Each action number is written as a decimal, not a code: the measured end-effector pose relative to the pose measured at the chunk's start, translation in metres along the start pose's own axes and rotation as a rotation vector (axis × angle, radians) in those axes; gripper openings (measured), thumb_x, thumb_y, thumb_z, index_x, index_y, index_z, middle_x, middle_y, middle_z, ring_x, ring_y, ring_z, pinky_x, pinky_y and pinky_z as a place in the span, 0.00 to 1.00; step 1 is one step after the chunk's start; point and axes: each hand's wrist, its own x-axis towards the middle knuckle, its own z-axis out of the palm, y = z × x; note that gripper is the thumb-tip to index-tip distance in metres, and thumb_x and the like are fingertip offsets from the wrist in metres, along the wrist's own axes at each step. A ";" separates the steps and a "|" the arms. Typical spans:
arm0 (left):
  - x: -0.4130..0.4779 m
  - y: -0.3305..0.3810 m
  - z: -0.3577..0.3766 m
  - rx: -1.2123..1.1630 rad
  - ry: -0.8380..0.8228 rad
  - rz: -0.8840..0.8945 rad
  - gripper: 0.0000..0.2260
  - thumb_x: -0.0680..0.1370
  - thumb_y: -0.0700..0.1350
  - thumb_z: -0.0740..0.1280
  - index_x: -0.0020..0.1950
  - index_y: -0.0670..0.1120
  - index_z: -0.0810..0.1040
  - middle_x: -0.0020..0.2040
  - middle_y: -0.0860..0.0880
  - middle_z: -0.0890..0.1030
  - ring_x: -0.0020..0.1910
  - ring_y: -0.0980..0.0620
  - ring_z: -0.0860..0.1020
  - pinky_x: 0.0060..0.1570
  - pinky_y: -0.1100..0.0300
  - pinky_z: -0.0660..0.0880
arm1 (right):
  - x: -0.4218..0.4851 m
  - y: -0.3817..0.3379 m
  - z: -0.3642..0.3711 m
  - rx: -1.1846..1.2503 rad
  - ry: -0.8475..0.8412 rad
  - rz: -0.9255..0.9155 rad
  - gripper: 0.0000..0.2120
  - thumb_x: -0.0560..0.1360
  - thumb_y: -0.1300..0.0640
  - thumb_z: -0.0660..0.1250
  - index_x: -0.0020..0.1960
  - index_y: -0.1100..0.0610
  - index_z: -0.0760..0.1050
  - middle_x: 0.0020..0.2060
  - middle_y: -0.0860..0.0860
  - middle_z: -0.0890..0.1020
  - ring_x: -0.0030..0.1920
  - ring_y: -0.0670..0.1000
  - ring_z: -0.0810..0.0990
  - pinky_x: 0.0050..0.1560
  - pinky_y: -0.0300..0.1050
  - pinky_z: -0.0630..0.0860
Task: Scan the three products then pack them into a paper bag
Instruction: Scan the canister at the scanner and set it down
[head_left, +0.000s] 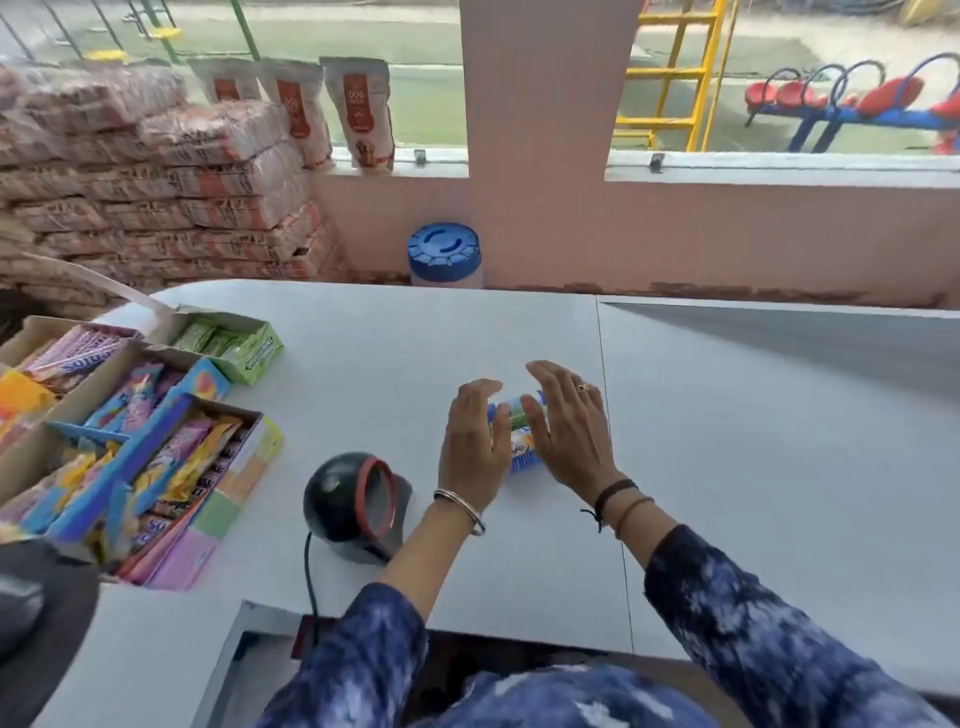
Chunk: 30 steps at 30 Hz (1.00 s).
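On a pale grey desk (363, 338) inside a small shop, two hands frame a little stack of packaged products (519, 436) lying near the middle. The left hand (475, 441) and the right hand (571, 431) are both flat and spread, fingers extended, pressed lightly against either side of the stack; neither has closed around it, so they look to be squaring it up or about to gather it. The wrappers are blue, green and white; how many packets are there cannot be told, since the hands cover most of them. Just left of the hands stands a round black barcode scanner (358, 501) with a red ring around its window, its cable running towards the person. Further left, open cardboard boxes of sweets (130, 431) crowd the desk's edge. No paper bag is visible anywhere. Judging from this, the task seems to be at an early stage: the products sit beside the scanner, none is held to its window, and both scanning and bagging appear left to do.
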 end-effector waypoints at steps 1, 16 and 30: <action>-0.006 -0.004 0.003 -0.019 -0.028 -0.042 0.14 0.77 0.44 0.56 0.57 0.39 0.73 0.55 0.41 0.78 0.54 0.45 0.76 0.56 0.54 0.71 | -0.007 0.002 0.002 0.015 -0.017 0.020 0.19 0.79 0.50 0.52 0.62 0.58 0.71 0.60 0.54 0.79 0.58 0.55 0.78 0.56 0.42 0.64; -0.063 -0.018 0.032 -0.121 -0.232 -0.468 0.19 0.67 0.47 0.74 0.54 0.41 0.76 0.47 0.45 0.81 0.45 0.48 0.78 0.44 0.67 0.74 | -0.069 0.009 0.022 0.431 0.056 0.607 0.18 0.75 0.56 0.64 0.62 0.61 0.67 0.55 0.52 0.70 0.55 0.52 0.70 0.59 0.39 0.65; -0.073 0.047 0.029 -0.946 -0.123 -0.794 0.11 0.76 0.51 0.64 0.54 0.50 0.66 0.51 0.48 0.78 0.44 0.51 0.81 0.44 0.63 0.79 | -0.024 0.008 -0.019 1.442 -0.342 0.900 0.22 0.74 0.46 0.58 0.61 0.58 0.73 0.49 0.55 0.82 0.44 0.52 0.83 0.41 0.44 0.82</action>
